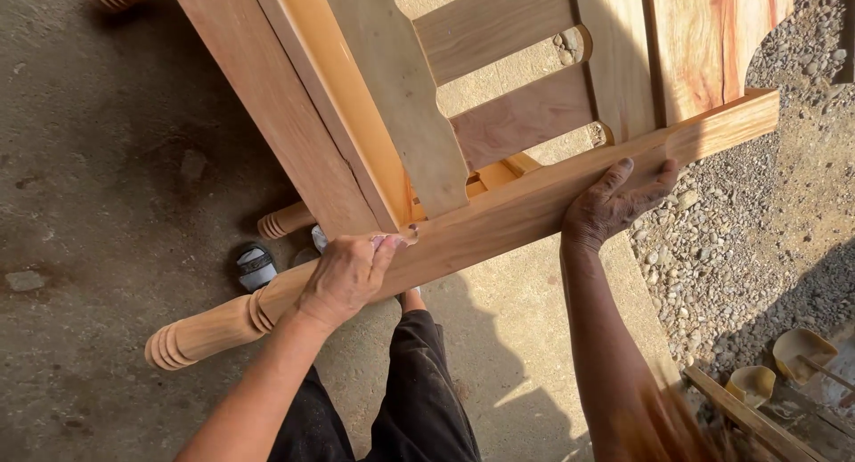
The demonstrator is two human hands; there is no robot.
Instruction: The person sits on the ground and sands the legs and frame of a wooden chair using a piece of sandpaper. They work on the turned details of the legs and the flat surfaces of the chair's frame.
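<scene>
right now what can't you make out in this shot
- Head view: what the left hand pinches against the wooden rail; its fingers cover it.
- Right hand palm side, pressed to the rail.
- Furniture frame top, cut by the upper edge.
- Bowls at lower right: contents too small.

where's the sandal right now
In the head view the sandal is on the concrete floor, lower left of centre, just left of the left hand and under the wooden furniture frame.

Pale orange-streaked wooden frame [534, 204]
</scene>
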